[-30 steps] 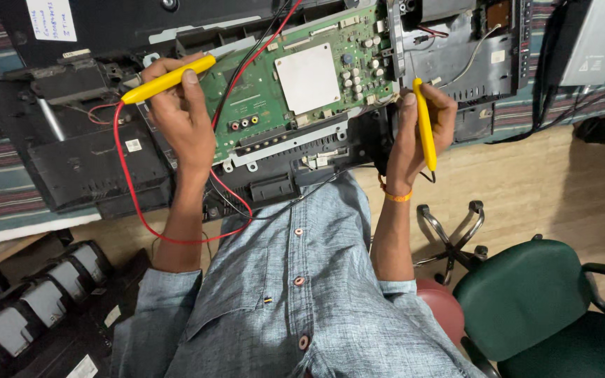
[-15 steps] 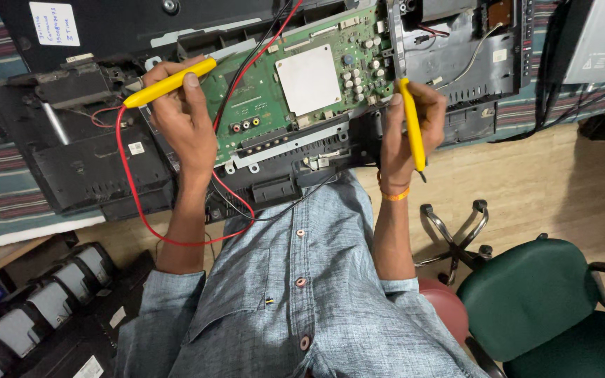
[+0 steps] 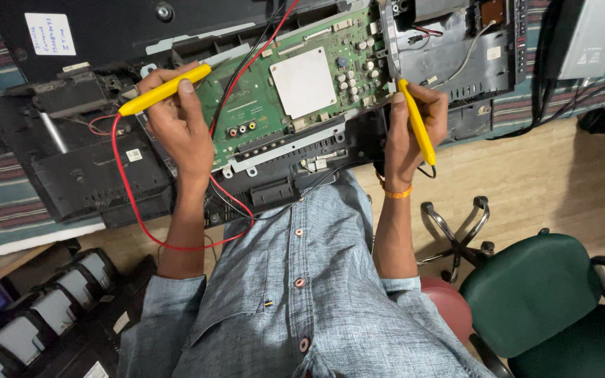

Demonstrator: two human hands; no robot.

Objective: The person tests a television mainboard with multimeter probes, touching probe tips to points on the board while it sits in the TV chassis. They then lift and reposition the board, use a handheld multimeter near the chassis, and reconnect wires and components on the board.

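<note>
My left hand (image 3: 176,115) grips a yellow test probe (image 3: 162,91) with a red lead (image 3: 131,203), held nearly flat with its tip toward the left edge of a green circuit board (image 3: 274,115). My right hand (image 3: 414,126) grips a second yellow probe (image 3: 416,126) with a black lead, its tip up at the board's right edge beside a grey metal frame (image 3: 456,49). The board carries a square silver shield (image 3: 304,82) and lies in an opened black appliance back (image 3: 85,175).
A green swivel chair (image 3: 561,301) stands at lower right, with a chair's metal base (image 3: 456,234) on the wooden floor. Several dark devices (image 3: 50,308) are stacked at lower left. A grey box with cables (image 3: 589,35) sits at top right.
My right hand has moved up and left, bringing its probe tip to the board's right edge. My left hand and its probe have stayed nearly still.
</note>
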